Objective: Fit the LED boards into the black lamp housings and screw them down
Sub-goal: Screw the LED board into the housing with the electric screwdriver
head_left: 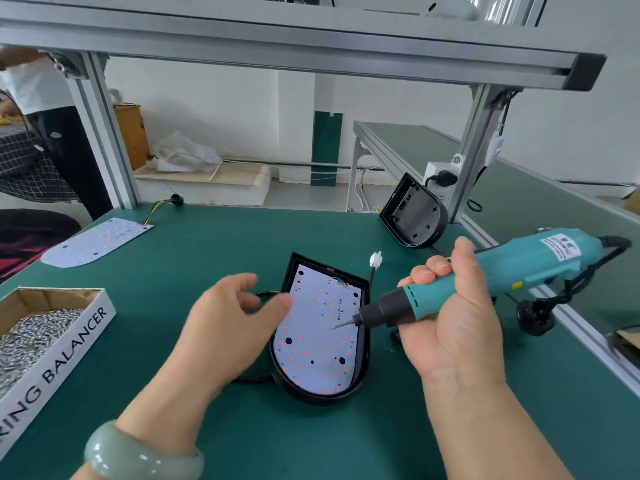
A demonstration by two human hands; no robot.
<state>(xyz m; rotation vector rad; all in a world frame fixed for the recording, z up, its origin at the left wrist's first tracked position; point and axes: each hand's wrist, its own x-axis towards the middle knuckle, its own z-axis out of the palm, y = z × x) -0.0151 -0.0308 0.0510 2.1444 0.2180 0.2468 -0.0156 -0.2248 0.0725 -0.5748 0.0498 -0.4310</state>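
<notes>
The LED board (311,341) lies seated inside the black lamp housing (322,399), face up, in the middle of the green bench mat (207,237). The left hand (228,323) hovers at the housing's left edge with loosely curled fingers that hold nothing. Its thumb tip sits over the left rim, though whether it touches is unclear. The right hand (450,317) is wrapped round the teal electric screwdriver (519,268), which slants in from the right. Its bit (341,324) points at the middle of the board, with the fingers themselves clear of the housing's right side. A white connector (375,260) on a black lead stands just beyond the housing's far right corner. A second housing (414,216), without a board, leans against the frame post at the back right. A spare LED board (97,242) lies well apart at the far left, and a box of screws (38,327) sits near the left edge.
</notes>
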